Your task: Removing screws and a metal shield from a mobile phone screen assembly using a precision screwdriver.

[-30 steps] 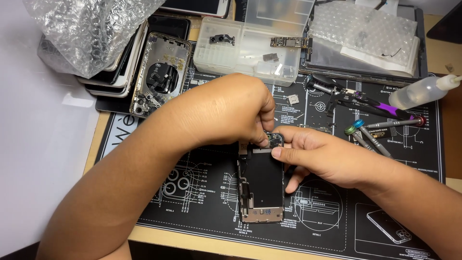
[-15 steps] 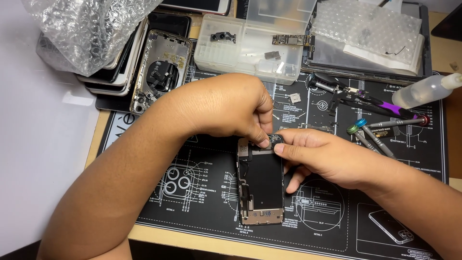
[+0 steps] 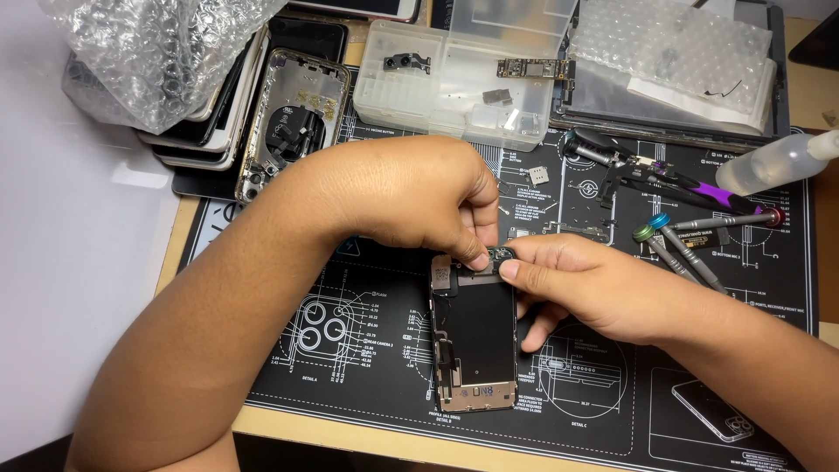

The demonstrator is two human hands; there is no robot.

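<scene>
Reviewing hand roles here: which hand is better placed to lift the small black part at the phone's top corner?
Probably the left hand: its fingertips already pinch the small black part, while the right hand steadies the opened phone.

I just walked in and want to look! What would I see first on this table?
First, the two hands meeting mid-table: the left hand and right hand pinch a small dark part at the top edge of an opened phone lying on a black repair mat. Behind it sits a clear parts box, and crinkly bubble wrap fills the far left corner.
</scene>
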